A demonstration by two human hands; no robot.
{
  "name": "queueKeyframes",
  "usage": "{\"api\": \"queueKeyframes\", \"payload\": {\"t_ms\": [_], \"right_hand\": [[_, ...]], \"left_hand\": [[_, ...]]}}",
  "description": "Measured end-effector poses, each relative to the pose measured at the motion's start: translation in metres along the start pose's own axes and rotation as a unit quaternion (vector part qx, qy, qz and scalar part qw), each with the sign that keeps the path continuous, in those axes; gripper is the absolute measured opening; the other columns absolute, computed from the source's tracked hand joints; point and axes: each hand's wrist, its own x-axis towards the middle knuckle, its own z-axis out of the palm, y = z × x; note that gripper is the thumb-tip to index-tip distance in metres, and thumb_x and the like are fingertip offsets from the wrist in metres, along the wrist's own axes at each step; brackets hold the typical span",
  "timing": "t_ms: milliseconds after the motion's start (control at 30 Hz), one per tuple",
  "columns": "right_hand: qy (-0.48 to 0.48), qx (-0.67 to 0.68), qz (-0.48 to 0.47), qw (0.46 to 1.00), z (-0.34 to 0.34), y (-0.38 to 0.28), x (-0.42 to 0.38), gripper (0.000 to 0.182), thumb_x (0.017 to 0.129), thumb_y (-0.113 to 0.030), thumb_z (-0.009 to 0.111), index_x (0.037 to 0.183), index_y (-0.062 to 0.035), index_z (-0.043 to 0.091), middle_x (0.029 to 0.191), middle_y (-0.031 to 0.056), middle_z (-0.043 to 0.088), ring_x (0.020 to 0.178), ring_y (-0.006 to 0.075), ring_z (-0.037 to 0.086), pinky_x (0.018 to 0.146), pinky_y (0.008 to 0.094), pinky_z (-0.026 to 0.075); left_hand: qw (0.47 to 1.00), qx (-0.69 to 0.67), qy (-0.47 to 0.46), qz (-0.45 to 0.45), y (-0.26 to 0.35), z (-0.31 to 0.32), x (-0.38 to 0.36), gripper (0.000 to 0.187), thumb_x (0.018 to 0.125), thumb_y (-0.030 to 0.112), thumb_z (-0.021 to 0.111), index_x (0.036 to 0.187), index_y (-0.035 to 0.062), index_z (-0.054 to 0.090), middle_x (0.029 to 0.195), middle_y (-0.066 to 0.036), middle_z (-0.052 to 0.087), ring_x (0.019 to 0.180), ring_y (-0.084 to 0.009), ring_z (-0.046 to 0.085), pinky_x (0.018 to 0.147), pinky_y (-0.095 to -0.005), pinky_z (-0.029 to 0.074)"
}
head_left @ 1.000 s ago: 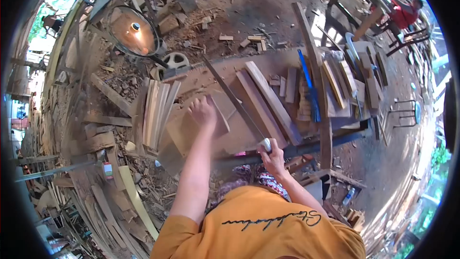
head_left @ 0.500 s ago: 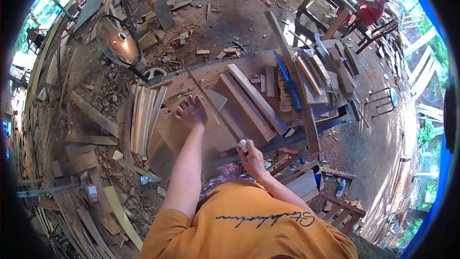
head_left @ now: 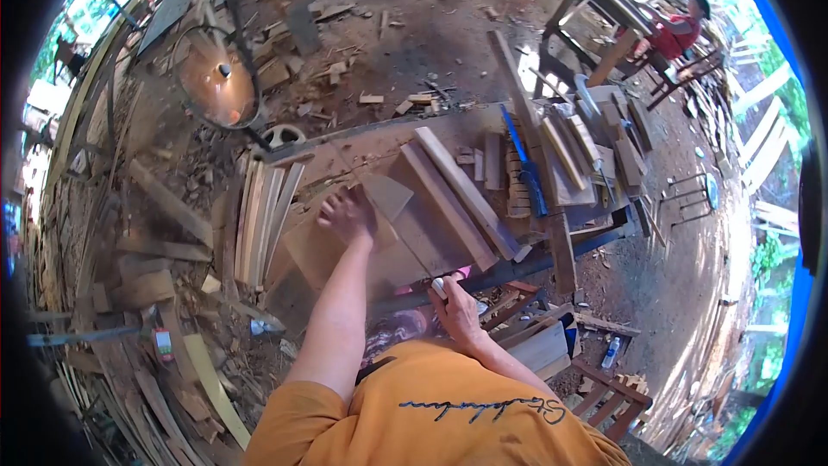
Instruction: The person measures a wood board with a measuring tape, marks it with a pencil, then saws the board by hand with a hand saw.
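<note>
My left hand (head_left: 348, 214) lies with fingers spread on a flat brown board (head_left: 308, 246) on the low workbench. Just beyond its fingertips is a paler flat piece of wood (head_left: 388, 198). My right hand (head_left: 457, 306), near my waist, is closed round the pale grip (head_left: 439, 286) of a long thin blade (head_left: 414, 253). The blade runs away from me across the boards, to the right of my left hand; it looks blurred, and I cannot make out its edge. Two long wooden bars (head_left: 457, 198) lie to its right.
Upright wood strips (head_left: 263, 220) stand left of the boards. A blue-handled tool (head_left: 528, 177) and stacked offcuts (head_left: 625, 142) lie on the right. A round lamp-like disc (head_left: 220, 78) stands at upper left. A person in red (head_left: 677, 34) sits far right. Scrap wood litters the ground.
My right hand has drawn slightly toward me with the blade, which looks thinner and more blurred. My left hand stays on the board. The view has shifted a little.
</note>
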Motion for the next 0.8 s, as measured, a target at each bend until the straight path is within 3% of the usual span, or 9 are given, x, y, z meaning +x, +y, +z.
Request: {"api": "queueKeyframes", "payload": {"t_ms": [100,333,433,533,700,800], "right_hand": [[-0.003,0.019,0.025,1.0,0.001,-0.007,-0.005,0.024,0.089,-0.017,0.066,0.1,-0.0041,0.049,0.075,0.0178,0.057,0.069,0.0384,0.06,0.059,0.0464,0.047],[-0.03,-0.021,0.025,0.999,0.013,-0.004,-0.011,0.025,0.09,-0.018,0.064,0.101,-0.0029,0.047,0.078,0.0189,0.055,0.072,0.04,0.059,0.059,0.0485,0.048],[-0.051,-0.041,-0.004,0.998,0.027,-0.005,0.028,0.024,0.09,-0.017,0.063,0.102,-0.0031,0.047,0.078,0.0198,0.056,0.073,0.0403,0.06,0.061,0.0489,0.048],[-0.051,-0.035,-0.002,0.998,0.028,-0.007,0.036,0.022,0.09,-0.016,0.063,0.1,-0.0033,0.047,0.078,0.0191,0.056,0.073,0.0397,0.06,0.061,0.0482,0.048],[-0.065,-0.007,0.039,0.997,0.005,-0.012,0.011,0.023,0.09,-0.017,0.064,0.099,-0.0035,0.048,0.079,0.0189,0.057,0.073,0.0386,0.06,0.061,0.0471,0.049],[-0.046,-0.034,0.009,0.998,0.025,-0.01,0.024,0.022,0.089,-0.013,0.063,0.1,-0.0035,0.046,0.078,0.019,0.057,0.073,0.0394,0.061,0.061,0.0481,0.048]], "left_hand": [[1.0,-0.006,-0.026,0.007,-0.006,-0.002,0.004,0.046,0.097,0.048,0.037,0.112,0.0123,0.061,0.117,-0.016,0.061,0.119,-0.0326,0.047,0.1,-0.0566,0.027],[1.0,0.006,0.02,0.023,-0.003,-0.003,0.001,0.043,0.097,0.047,0.04,0.104,0.0124,0.063,0.11,-0.014,0.063,0.113,-0.0314,0.049,0.098,-0.0541,0.03],[0.997,0.008,0.07,0.029,-0.013,0.015,0.0,0.041,0.096,0.048,0.042,0.098,0.0141,0.066,0.106,-0.012,0.062,0.113,-0.0301,0.05,0.097,-0.0532,0.031],[0.998,0.014,0.061,0.014,-0.009,0.012,0.002,0.039,0.095,0.048,0.044,0.097,0.0159,0.067,0.102,-0.012,0.062,0.112,-0.0289,0.05,0.097,-0.0531,0.031],[0.99,0.092,0.084,0.071,-0.023,0.033,0.003,0.034,0.093,0.042,0.048,0.111,0.0186,0.065,0.108,-0.01,0.058,0.112,-0.0278,0.049,0.098,-0.053,0.03],[0.997,0.056,0.031,0.047,-0.012,0.017,0.001,0.034,0.094,0.043,0.047,0.109,0.0186,0.065,0.107,-0.01,0.059,0.111,-0.0282,0.049,0.098,-0.0528,0.029]]}}
